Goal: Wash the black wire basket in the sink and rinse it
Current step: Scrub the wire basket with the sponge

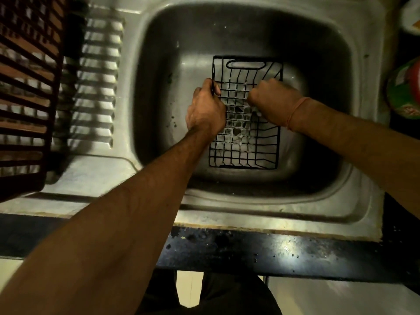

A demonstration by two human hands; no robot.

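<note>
The black wire basket [244,142] lies in the middle of the steel sink [159,92], its open side up and a handle slot at its far end. White soap foam clings to the wires of its floor. My left hand [205,108] grips the basket's left rim. My right hand [272,98] is a closed fist pressed inside the basket near its right side; whatever it holds is hidden by the fingers. A thin orange band circles the right wrist.
A ribbed steel drainboard [95,83] lies left of the sink, with a brown plastic slatted rack [25,87] at the far left. A green and red container [406,87] stands at the right edge. The dark counter edge [272,253] runs along the front.
</note>
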